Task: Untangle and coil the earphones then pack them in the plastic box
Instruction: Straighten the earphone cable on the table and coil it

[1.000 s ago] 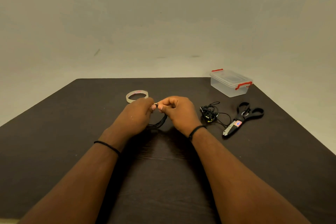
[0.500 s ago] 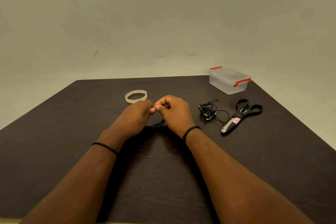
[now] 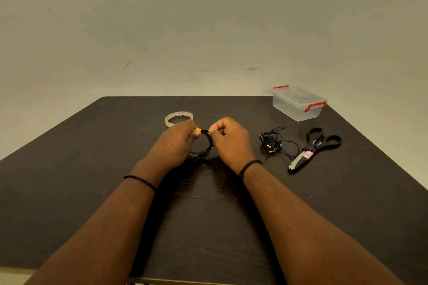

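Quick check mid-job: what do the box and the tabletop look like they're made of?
Box: seemingly clear, slightly frosted plastic; you can see through its walls, and its clips are red. Tabletop: probably dark brown wood or wood-look laminate, matte, with faint grain lines near the forearms; I cannot tell which.

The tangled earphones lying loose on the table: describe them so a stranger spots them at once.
Start at the clear plastic box with red clips at the table's far right corner. Nearer the camera lie black scissors; just left of them sits the tangled earphones, a small black knot with loops trailing out. Unlike the coiled earphones held in both hands, nobody touches this bundle.
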